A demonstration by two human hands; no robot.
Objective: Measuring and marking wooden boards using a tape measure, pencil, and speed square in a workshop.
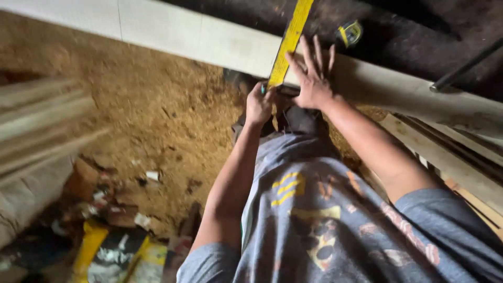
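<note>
So the camera was looking straight down the person's chest here, grey printed t-shirt (325,220) filling the bottom middle of the frame. Both arms reached up toward a long pale board (209,44) that ran from the upper left across to the right edge. A yellow measuring tape blade (288,44) lay across that board, coming down from the top centre to the board's near edge. The right hand (313,78) was flat on the board with fingers spread wide, thumb touching the blade's right edge, pinning things down rather than gripping. The left hand (259,104) was curled closed just below the blade's lower end, pinching something small with a greenish tip, probably a pencil, but it was too blurry to call. The tape's case (350,32), yellow and dark, sat at top centre-right past the fingertips on a dark surface. Sawdust-covered floor (152,105) took up the left-middle. In the lower left there was a mess of scraps plus a crumpled yellow, black and white bag (120,257). More wooden boards (450,157) were stacked along the right edge.
</note>
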